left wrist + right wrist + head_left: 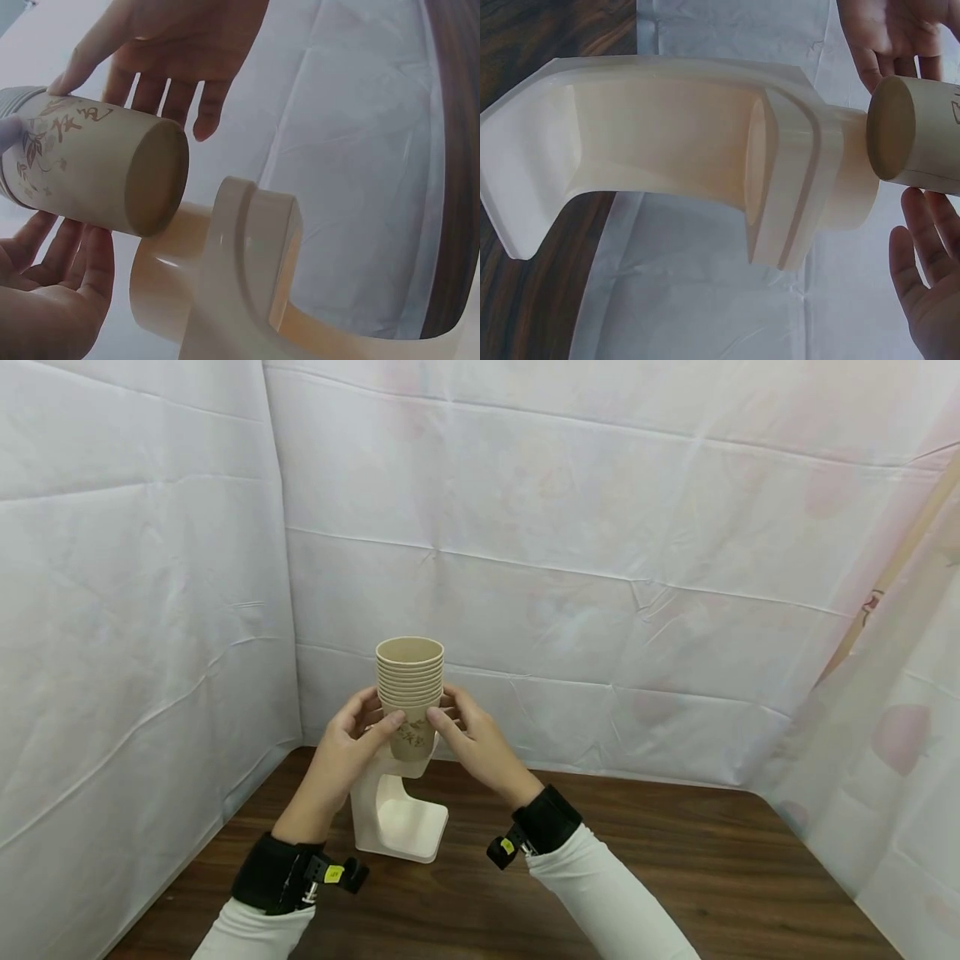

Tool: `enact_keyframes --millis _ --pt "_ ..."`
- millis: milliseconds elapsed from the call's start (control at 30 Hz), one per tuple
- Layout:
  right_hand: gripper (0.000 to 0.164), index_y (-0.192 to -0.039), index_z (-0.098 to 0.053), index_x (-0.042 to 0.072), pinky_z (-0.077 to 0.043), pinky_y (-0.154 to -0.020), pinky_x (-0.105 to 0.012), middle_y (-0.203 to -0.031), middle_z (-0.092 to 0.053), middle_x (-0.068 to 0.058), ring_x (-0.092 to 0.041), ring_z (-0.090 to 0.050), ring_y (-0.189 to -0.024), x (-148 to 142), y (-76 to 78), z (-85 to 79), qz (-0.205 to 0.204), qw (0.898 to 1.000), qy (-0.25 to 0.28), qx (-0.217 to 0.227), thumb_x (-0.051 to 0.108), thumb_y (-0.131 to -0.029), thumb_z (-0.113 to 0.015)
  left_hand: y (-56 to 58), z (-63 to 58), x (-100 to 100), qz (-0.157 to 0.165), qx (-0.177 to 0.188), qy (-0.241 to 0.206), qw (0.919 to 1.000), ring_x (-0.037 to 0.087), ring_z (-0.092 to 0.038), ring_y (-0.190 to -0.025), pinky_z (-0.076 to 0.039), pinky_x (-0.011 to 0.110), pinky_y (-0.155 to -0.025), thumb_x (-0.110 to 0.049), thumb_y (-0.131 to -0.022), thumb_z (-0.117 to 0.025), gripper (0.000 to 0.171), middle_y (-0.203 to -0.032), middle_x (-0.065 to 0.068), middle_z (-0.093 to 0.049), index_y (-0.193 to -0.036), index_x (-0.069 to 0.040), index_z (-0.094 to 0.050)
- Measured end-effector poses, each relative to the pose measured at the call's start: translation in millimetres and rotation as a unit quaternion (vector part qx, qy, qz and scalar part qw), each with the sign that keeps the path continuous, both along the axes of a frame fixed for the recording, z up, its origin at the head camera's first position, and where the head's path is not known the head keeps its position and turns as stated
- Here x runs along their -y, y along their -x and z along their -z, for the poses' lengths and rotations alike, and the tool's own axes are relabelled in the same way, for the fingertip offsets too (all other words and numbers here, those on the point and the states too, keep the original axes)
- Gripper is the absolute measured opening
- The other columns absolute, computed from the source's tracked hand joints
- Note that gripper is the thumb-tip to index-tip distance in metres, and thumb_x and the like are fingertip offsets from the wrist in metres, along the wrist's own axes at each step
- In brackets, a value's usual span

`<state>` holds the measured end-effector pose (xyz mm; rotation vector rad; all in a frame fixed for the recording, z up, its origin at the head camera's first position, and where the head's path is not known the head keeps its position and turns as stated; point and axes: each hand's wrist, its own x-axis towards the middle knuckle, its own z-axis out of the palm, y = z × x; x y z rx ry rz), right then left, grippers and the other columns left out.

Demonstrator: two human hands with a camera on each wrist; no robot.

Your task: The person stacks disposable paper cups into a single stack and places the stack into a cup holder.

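A stack of nested beige paper cups (410,693), printed with brown leaves and characters, stands upright between both hands in the head view. My left hand (347,739) grips its left side, thumb across the front and fingers behind. On the other side my right hand (480,743) holds it in the same way. Just beyond the closed bottom of the lowest cup (157,178) is the round collar of a cream plastic cup stand (799,187). In the right wrist view, cup and collar overlap at their edges.
The stand's flat foot (416,828) rests on a dark wood-grain table (637,868). White fabric sheets (540,568) hang behind and on the left, while a patterned curtain (900,777) hangs on the right. Each wrist wears a black strap with a small camera.
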<state>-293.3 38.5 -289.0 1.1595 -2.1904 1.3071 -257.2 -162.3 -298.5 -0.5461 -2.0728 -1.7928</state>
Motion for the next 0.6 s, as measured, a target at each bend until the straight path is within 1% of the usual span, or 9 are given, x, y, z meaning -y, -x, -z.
enact_keyframes --millis 100,233,333,467,600 --pt "0.043 -0.138 -0.036 0.009 -0.049 -0.086 -0.045 -0.117 -0.057 -0.009 -0.014 -0.053 -0.104 2 -10.0 -11.7 -0.009 1.000 0.001 0.005 0.028 -0.101 -0.041 1.5 -2.1 1 -0.001 0.001 -0.001 1.0000 0.018 -0.043 -0.120 -0.032 0.051 -0.105 -0.036 -0.090 -0.060 0.055 -0.134 0.003 -0.047 -0.139 -0.021 -0.039" --pt "0.042 -0.138 -0.036 0.007 -0.048 -0.086 -0.045 -0.117 -0.057 -0.011 -0.016 -0.052 -0.105 3 -15.4 -20.9 -0.010 1.000 0.000 0.011 0.027 -0.101 -0.040 2.7 -7.1 2 0.007 -0.003 -0.006 1.0000 0.019 -0.042 -0.121 -0.031 0.051 -0.106 -0.034 -0.091 -0.059 0.055 -0.134 0.006 -0.047 -0.139 -0.019 -0.038" --pt "0.044 -0.138 -0.037 0.007 -0.048 -0.087 -0.044 -0.116 -0.057 -0.011 -0.016 -0.052 -0.105 4 -14.9 -24.5 -0.007 1.000 0.004 0.016 0.031 -0.101 -0.039 2.9 -11.9 2 0.010 -0.009 -0.007 0.9999 0.020 -0.042 -0.121 -0.032 0.052 -0.105 -0.032 -0.092 -0.058 0.055 -0.135 0.010 -0.046 -0.140 -0.017 -0.037" --pt "0.046 -0.138 -0.037 0.007 -0.048 -0.087 -0.044 -0.116 -0.058 -0.012 -0.017 -0.052 -0.105 8 -11.4 -27.5 -0.009 1.000 0.014 0.020 0.034 -0.101 -0.039 4.7 -18.0 4 0.011 -0.016 -0.006 0.9998 0.021 -0.043 -0.121 -0.034 0.051 -0.103 -0.032 -0.093 -0.057 0.055 -0.135 0.011 -0.046 -0.141 -0.016 -0.036" --pt "0.045 -0.140 -0.035 0.008 -0.049 -0.087 -0.043 -0.116 -0.058 -0.012 -0.016 -0.053 -0.104 12 -9.0 -29.7 -0.013 1.000 0.009 0.010 0.030 -0.101 -0.040 9.4 -20.5 8 0.013 -0.020 -0.010 0.9997 0.021 -0.044 -0.118 -0.036 0.050 -0.102 -0.030 -0.092 -0.058 0.054 -0.132 0.011 -0.048 -0.140 -0.016 -0.037"
